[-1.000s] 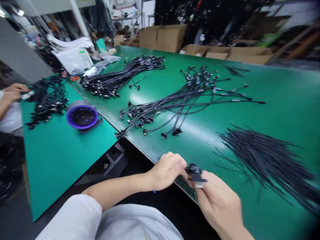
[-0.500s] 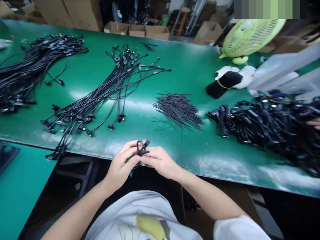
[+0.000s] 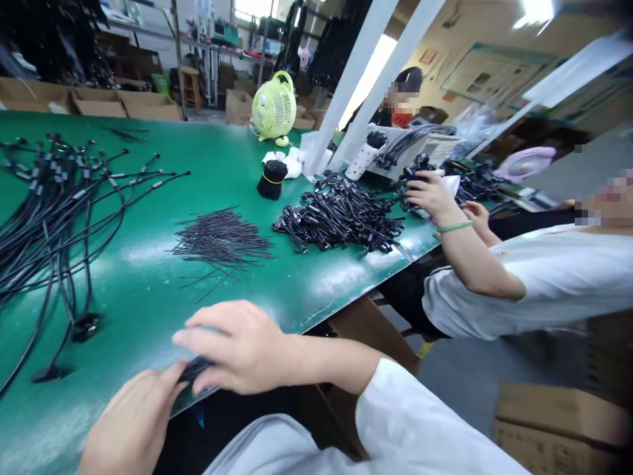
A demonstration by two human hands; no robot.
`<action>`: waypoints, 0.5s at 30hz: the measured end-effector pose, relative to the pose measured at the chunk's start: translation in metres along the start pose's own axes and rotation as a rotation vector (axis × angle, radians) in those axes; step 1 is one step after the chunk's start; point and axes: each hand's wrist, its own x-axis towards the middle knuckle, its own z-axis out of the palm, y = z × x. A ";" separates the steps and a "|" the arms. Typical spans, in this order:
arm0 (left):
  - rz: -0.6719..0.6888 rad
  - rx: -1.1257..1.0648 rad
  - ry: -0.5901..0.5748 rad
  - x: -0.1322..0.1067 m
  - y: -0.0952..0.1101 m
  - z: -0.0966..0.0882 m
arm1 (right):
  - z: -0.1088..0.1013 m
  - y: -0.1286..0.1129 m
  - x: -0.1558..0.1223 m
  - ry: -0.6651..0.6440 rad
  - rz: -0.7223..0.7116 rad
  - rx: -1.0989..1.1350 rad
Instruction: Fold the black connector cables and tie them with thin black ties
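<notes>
At the table's near edge my left hand is closed on a folded black cable, mostly hidden behind the fingers. My right hand, slightly blurred, is over the cable's right end with its fingers spread apart; whether it touches the cable I cannot tell. Beyond my hands lies a loose pile of thin black ties. To the left, long black cables with plugs stretch across the green table.
A heap of folded black cables lies to the right, by a banded black bundle and a green fan. A co-worker's hand holds cables farther right. White posts rise from the table.
The view has swung right, bringing the co-worker into sight. My right hand's fingers have come apart from the folded cable, while my left hand keeps hold of it.
</notes>
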 end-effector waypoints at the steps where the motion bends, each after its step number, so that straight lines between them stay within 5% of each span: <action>1: 0.098 0.051 -0.039 0.008 0.001 0.004 | 0.004 -0.002 -0.002 -0.084 -0.058 -0.108; 3: 0.230 0.152 -0.107 0.021 0.003 0.010 | 0.011 0.002 -0.005 -0.256 -0.058 -0.232; 5: 0.189 0.237 -0.070 0.027 0.001 0.010 | 0.005 0.021 -0.011 -0.305 0.037 -0.300; 8: 0.032 0.292 0.033 0.016 -0.013 0.004 | -0.046 0.077 -0.027 -0.036 0.270 -0.446; 12: -0.054 0.235 -0.146 -0.015 -0.038 0.000 | -0.154 0.169 -0.056 0.609 0.789 -0.840; 15: -0.074 0.222 -0.178 -0.026 -0.040 0.000 | -0.197 0.200 -0.067 0.532 1.039 -1.001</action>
